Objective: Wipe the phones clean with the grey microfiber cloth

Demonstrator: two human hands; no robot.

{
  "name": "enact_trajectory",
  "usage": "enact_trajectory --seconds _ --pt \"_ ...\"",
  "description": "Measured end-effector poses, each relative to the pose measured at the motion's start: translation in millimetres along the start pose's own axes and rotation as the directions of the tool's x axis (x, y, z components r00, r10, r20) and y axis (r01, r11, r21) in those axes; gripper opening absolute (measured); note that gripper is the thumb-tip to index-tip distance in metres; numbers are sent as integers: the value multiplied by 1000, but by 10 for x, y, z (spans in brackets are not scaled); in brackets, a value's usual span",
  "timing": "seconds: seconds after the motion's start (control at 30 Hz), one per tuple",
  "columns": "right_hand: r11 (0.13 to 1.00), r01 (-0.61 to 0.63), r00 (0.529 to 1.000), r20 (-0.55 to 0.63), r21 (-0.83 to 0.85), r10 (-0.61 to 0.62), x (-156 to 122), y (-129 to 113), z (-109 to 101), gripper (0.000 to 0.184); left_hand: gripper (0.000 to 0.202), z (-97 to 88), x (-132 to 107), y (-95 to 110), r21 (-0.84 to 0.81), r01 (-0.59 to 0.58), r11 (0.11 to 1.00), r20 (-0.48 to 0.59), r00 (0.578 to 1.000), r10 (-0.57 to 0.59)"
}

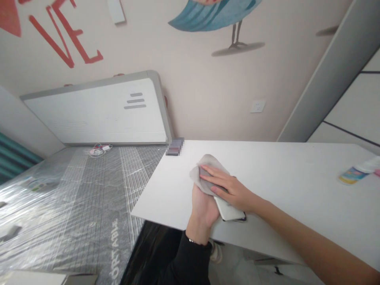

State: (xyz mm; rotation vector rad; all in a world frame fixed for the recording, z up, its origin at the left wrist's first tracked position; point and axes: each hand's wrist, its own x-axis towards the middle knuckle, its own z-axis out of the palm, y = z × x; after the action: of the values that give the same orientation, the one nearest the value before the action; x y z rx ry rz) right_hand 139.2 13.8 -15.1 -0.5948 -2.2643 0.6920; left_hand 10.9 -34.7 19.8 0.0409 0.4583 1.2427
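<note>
A thin, light grey cloth (210, 160) drapes over the upper part of a flat white slab with rounded corners and a dark edge, which looks like a phone (230, 211). My right hand (224, 184) rests on top of the cloth, its fingers stretched out and slightly apart; the thumb is hidden. Just left of the phone is my left hand (204, 206), coming out of a black sleeve. The cloth covers its fingers, so their grip is not visible. Both hands are over the front left part of the white table (291, 178).
A white bottle (354, 174) with a blue and yellow label lies at the table's right side. A pixelated dark object (175, 146) sits at the back left corner. Left of the table is a plastic-wrapped mattress (89, 202) with a white cable (99, 150) on it.
</note>
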Motion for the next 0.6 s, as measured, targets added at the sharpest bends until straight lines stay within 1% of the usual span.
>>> enact_trajectory --seconds 0.07,0.1,0.13,0.2,0.23,0.27,0.33,0.4,0.5,0.57,0.6 --pt "997 -79 997 8 -22 79 -7 51 20 54 52 3 2 -7 40 42 998 34 998 -43" --pt "996 -90 996 24 -24 90 -14 58 29 56 51 2 3 3 37 34 999 31 999 -35" --pt "996 -87 995 53 -20 88 -23 49 38 58 48 -4 3 28 19 0 1000 9 1000 0" --pt "999 -49 989 140 6 47 -39 -16 61 61 46 -31 -4 118 -17 -101 995 -68 993 100" --pt "999 -18 983 184 28 12 -43 -62 74 65 47 -51 -11 177 -17 -143 990 -107 984 140" --pt "999 12 975 219 50 -23 -46 -108 88 72 51 -70 -22 236 -2 -170 986 -136 976 168" --pt "995 54 964 256 86 -75 -47 -173 110 87 59 -96 -47 321 49 -172 984 -153 972 177" --pt "994 51 966 249 91 -73 -48 -172 120 93 62 -94 -66 321 84 -166 983 -127 976 175" --pt "998 -14 988 153 63 4 -50 -67 108 87 50 -44 -62 179 70 -170 983 -43 984 173" --pt "995 -63 994 90 76 56 -50 8 89 83 44 -7 -46 75 49 -133 990 -1 991 133" --pt "992 -81 995 72 96 74 -48 31 78 82 43 6 -38 43 42 -109 993 3 994 109"
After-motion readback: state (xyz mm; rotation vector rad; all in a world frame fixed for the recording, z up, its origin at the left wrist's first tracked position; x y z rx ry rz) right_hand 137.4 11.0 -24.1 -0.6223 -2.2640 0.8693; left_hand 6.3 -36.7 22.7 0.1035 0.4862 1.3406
